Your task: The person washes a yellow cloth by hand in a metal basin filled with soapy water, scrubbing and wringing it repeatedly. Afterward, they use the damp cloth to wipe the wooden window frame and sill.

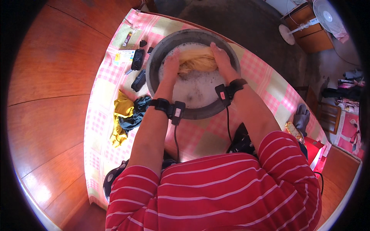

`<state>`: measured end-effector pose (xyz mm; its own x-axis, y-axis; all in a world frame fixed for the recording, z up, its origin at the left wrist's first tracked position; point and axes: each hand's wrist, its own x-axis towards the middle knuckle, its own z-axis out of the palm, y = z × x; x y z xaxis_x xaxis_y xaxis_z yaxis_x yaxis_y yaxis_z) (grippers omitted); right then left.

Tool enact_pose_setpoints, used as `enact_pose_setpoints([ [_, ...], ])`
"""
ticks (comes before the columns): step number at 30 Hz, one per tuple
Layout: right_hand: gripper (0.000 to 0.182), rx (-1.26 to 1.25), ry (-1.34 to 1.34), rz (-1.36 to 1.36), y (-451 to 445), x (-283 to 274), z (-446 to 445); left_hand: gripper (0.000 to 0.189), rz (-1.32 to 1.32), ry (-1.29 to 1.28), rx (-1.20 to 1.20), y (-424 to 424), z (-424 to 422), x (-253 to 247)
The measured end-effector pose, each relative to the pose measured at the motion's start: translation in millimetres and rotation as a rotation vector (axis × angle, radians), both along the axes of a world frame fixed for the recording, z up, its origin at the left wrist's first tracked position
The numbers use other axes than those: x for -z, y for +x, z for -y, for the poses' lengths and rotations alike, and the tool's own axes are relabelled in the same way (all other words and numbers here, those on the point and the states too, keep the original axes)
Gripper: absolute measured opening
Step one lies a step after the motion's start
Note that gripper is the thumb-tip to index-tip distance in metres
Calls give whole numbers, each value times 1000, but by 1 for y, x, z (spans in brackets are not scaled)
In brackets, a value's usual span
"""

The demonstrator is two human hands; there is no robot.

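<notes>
A round grey basin [192, 113] holds foamy, cloudy water. In it lies a wet yellow cloth [198, 59], bunched up and partly above the suds [193, 89]. My left hand [171, 65] grips the cloth's left end, near the basin's left wall. The right end is held by my right hand [222, 60], its fingers at the far right of the cloth. Each wrist wears a black strap with a small boxed device and a cable. The undersides of both hands are hidden.
A checked pink and green cover [208, 135] lies beneath the basin. Left of it are black cases [138, 80], a yellow cloth [122, 106] and a dark green cloth [136, 114]. Grey shoes [301, 118] and a red bag [313, 148] sit at the right. A fan [326, 16] stands beyond.
</notes>
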<state>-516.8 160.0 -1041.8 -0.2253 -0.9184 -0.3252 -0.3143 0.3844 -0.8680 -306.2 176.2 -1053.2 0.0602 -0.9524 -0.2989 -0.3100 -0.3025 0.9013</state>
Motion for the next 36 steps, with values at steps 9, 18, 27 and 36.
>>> enact_pose_setpoints([
  [9, 39, -508, -203, -798, 14, 34, -48, 71, 1000, -213, 336, -21, -30, 9],
  [18, 32, -409, -271, -138, -12, 10, -44, 38, 7, 285, 59, 3, -5, 14],
  [27, 49, -433, -160, -513, -3, 46, -25, 64, 274, -302, -89, 2, -5, 49],
  [36, 23, -834, 185, 492, 42, -95, 7, 64, -23, -361, 177, 16, -7, 40],
])
